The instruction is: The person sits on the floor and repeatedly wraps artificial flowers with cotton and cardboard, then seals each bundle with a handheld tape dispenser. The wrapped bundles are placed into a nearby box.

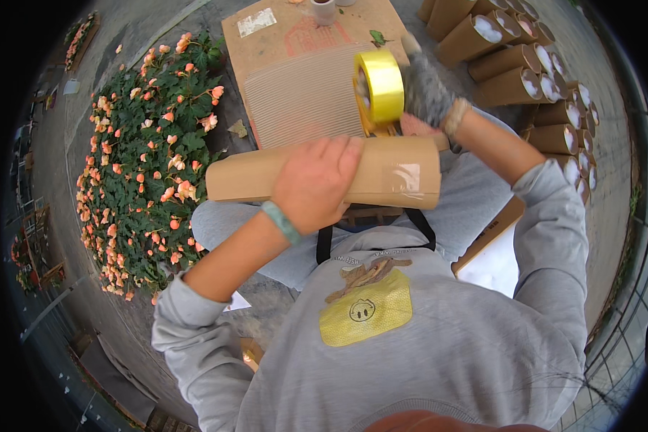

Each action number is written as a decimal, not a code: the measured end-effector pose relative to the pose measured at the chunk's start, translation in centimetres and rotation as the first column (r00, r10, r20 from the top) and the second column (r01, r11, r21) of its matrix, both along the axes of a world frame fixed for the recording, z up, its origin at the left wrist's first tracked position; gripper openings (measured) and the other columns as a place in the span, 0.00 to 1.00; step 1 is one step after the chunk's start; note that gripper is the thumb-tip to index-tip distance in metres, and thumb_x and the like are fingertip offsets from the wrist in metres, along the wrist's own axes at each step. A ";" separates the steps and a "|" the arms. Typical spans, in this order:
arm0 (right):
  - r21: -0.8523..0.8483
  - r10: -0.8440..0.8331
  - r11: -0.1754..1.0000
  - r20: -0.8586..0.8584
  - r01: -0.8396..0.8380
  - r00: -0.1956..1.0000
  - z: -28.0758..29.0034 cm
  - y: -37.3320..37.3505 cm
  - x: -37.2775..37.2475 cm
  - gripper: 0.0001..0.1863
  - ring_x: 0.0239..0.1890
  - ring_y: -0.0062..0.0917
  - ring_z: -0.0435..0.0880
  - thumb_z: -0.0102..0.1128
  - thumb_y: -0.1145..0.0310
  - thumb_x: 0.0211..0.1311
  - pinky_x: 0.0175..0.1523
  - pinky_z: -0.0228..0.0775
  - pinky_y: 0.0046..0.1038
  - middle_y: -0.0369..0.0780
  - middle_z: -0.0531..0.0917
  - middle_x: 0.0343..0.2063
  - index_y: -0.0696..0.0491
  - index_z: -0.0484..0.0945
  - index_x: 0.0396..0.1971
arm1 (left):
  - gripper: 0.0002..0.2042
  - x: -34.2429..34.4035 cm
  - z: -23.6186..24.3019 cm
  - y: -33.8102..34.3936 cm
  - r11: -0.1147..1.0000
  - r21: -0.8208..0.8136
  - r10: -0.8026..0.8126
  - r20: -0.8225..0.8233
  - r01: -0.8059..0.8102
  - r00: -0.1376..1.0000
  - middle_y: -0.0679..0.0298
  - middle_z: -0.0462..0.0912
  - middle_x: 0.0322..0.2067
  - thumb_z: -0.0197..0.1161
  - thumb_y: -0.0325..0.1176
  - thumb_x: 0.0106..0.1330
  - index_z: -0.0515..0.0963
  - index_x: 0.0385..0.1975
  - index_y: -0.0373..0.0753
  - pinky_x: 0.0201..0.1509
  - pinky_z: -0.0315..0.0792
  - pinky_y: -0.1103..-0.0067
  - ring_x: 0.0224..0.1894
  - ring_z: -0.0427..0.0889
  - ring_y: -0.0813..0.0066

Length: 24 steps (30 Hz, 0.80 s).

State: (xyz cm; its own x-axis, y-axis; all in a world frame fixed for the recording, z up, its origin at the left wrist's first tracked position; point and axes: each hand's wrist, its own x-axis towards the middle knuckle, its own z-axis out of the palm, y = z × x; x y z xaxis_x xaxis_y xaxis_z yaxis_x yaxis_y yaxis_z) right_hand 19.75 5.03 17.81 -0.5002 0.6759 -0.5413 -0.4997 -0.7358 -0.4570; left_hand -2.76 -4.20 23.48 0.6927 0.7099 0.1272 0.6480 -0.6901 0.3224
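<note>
Rolled cardboard tube (389, 169) lies directly under the left hand (320, 180), in contact with the palm, above the lap. I find this grip palm-down and bent over the upper face, with hold of the tube near mid-length; the underside is hidden, so I cannot tell how firm it is. From the grip, the long axis runs left to right, across the line of the left forearm, leaving a free length on either side. A glossy tape patch (408, 178) sits right of the grip, near the right end.

I record the gloved right hand (426, 90) beyond that end and farther from the body, hence the nearer hand to it. It is blurred, beside the yellow tape roll (383, 86); I cannot tell how far its fingers close. Ahead of the left grip, a ribbed corrugated sheet (295, 97) lies on the carton (239, 61). To its left stand flowering begonias (151, 173).
</note>
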 end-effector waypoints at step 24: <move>0.171 -0.234 0.752 0.972 -0.637 -0.015 -5.5 -7.5 2.3 0.34 0.44 0.41 0.78 0.68 0.57 0.46 0.50 0.68 0.34 0.50 0.79 0.40 0.60 0.68 0.51 | 0.50 -4.0 -15.2 16.0 0.575 -0.805 0.271 0.021 -0.145 0.962 0.54 0.75 0.50 0.76 0.40 0.35 0.57 0.63 0.39 0.57 0.66 0.73 0.52 0.75 0.60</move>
